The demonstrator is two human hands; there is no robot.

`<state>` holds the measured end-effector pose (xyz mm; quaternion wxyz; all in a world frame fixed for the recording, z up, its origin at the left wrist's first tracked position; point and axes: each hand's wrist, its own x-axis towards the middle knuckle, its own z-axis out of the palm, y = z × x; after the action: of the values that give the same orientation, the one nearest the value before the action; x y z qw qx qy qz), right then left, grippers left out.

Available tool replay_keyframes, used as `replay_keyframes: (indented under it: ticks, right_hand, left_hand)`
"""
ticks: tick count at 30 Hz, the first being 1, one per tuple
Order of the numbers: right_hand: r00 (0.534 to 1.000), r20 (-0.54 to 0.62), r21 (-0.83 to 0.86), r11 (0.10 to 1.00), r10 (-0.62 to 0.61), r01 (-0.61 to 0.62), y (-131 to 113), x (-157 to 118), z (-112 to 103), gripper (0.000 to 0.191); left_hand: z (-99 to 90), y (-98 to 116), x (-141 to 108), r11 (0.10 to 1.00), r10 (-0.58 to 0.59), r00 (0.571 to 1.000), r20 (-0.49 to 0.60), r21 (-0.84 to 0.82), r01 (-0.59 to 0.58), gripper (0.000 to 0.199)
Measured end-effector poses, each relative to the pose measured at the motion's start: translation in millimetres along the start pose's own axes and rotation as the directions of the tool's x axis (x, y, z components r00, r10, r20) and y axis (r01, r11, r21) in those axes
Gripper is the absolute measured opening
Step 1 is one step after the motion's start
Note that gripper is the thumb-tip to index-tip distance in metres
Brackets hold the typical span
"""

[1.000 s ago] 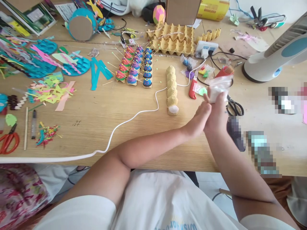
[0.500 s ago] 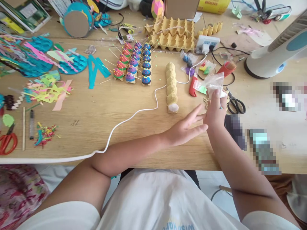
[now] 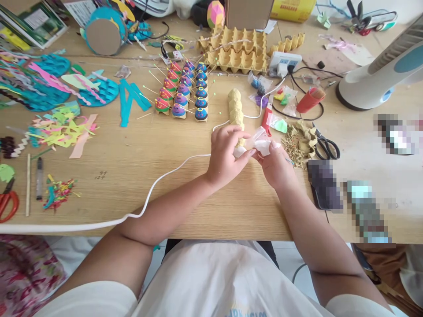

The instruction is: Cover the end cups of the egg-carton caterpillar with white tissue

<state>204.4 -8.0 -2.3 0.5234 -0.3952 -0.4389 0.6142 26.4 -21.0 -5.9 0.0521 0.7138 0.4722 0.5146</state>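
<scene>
A small clear bag with white material in it [image 3: 262, 147] is pinched in my right hand [image 3: 276, 165], over the table right of the egg-carton strip. My left hand [image 3: 226, 152] is at the near end of the yellowish egg-carton strip [image 3: 235, 105], fingers curved over it, its thumb and fingers reaching toward the bag. Whether it grips the bag or the strip is hard to tell. The strip's near end looks white and is partly covered by my left hand. Rows of painted carton pieces [image 3: 180, 97], red, purple and blue, stand to the left with pins in them.
A white cable [image 3: 178, 164] crosses the table under my left arm. Right of my hands lie brown scraps [image 3: 299, 141], black scissors [image 3: 327, 147], a red cutter [image 3: 267, 119] and phones. Yellow egg trays [image 3: 236, 48], a power strip [image 3: 284, 60] and a fan base [image 3: 360, 92] stand behind.
My right hand has moved left with the bag, from beside the scissors to the strip's near end. My left hand has moved left and up to the strip, its fingers now curved.
</scene>
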Motion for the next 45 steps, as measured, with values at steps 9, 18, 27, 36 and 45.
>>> replay_keyframes:
  ticks: [9, 18, 27, 36, 45]
  right_hand:
    - [0.997, 0.025, -0.06, 0.996, -0.068, 0.07, 4, 0, -8, 0.046]
    - [0.997, -0.022, -0.006, 0.997, -0.075, 0.075, 2, 3, -9, 0.044]
    - [0.997, -0.033, -0.001, 0.997, -0.074, 0.074, 4, 3, -10, 0.046]
    - [0.984, -0.033, -0.225, 0.96, -0.176, 0.164, -4, -1, -10, 0.05]
    - [0.986, 0.027, -0.086, 0.982, -0.165, 0.167, 1, -4, -9, 0.048]
  left_hand:
    - [4.6, -8, -5, 1.0, -0.028, 1.0, -0.01, 0.008, 0.028, 0.024]
    - [7.7, -14, -9, 0.99, 0.013, 1.0, 0.024, -0.14, -0.009, 0.03]
    - [1.0, -7, -4, 0.96, 0.096, 0.991, 0.089, -0.27, -0.068, 0.027]
    - [6.9, -8, -4, 0.911, -0.093, 0.979, 0.183, -0.382, 0.158, 0.025]
    - [10.7, -10, -9, 0.957, -0.147, 0.988, -0.045, -0.259, 0.13, 0.02]
